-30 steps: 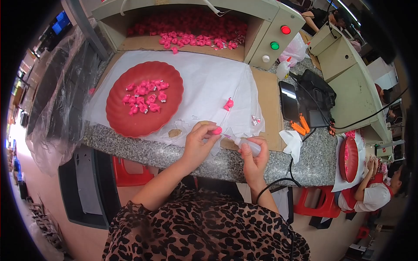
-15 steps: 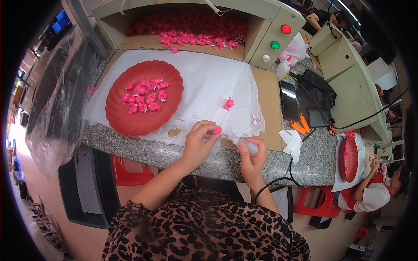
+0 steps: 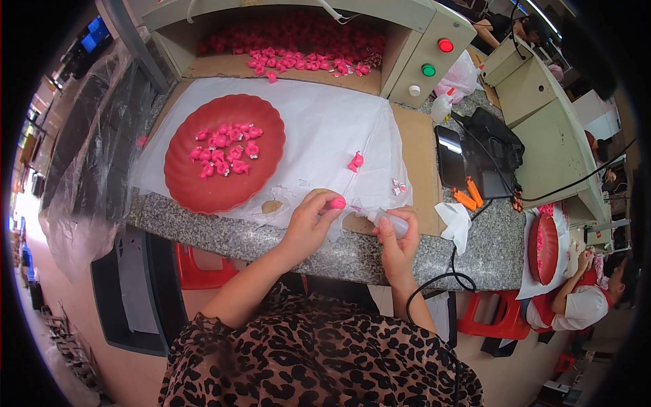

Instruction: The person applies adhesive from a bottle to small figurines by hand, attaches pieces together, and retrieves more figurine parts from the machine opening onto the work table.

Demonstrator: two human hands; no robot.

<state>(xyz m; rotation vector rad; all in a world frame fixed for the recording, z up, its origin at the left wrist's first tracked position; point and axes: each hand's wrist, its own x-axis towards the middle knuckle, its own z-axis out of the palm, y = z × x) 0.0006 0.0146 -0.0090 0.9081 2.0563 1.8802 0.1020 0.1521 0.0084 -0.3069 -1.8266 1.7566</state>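
Observation:
A small pink figurine piece (image 3: 337, 203) is pinched between the fingertips of my left hand (image 3: 310, 222). My right hand (image 3: 399, 245) grips a translucent squeeze bottle (image 3: 393, 224) with a thin nozzle that points left at the piece, a small gap apart from it. Beyond my hands, one pink figurine (image 3: 356, 161) lies on the white sheet (image 3: 319, 129). Small silvery pieces (image 3: 398, 186) rest to its right. On the left stands a red scalloped plate (image 3: 183, 173) with several pink figurines (image 3: 220, 146) grouped in its middle.
A cabinet opening at the back holds a heap of pink pieces (image 3: 298, 61). To the right are a phone (image 3: 450, 156), a black bag (image 3: 498, 146), orange tools (image 3: 464, 199), a white tissue (image 3: 456, 224) and a black cable (image 3: 453, 264). A co-worker (image 3: 576, 298) sits far right.
My right hand has drawn back slightly to the right with the bottle, so its nozzle sits farther from the pink piece. My left hand stays nearly in place.

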